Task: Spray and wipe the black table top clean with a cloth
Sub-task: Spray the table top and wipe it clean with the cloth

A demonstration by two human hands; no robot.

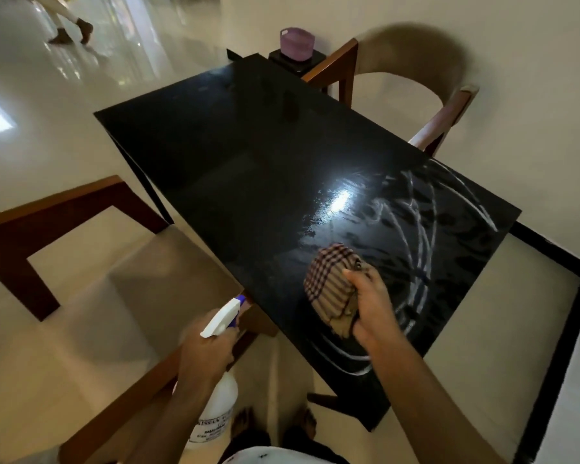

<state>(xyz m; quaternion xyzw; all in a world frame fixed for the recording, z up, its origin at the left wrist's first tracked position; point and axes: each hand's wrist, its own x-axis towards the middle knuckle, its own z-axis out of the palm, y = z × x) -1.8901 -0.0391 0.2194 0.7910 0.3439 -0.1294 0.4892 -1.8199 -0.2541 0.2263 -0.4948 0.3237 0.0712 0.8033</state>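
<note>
Cloth (329, 279), checked and bunched, is gripped in the right hand (372, 306) and pressed on the black surface (248, 162) at its near end. White wet streaks (422, 229) arc around it. The left hand (208, 353) grips a white spray bottle (220, 406) just off the left edge.

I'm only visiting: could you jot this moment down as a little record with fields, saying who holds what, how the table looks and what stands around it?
Left hand: grips a white spray bottle at its neck, off the near table edge
Right hand: holds a bunched checked cloth against the table
Table top: black, glossy
Streaks: whitish, curving over the near right part; none visible on the far half
Around: wooden chair at left, curved-back chair far right, purple basket on a small stand beyond the far end
</note>
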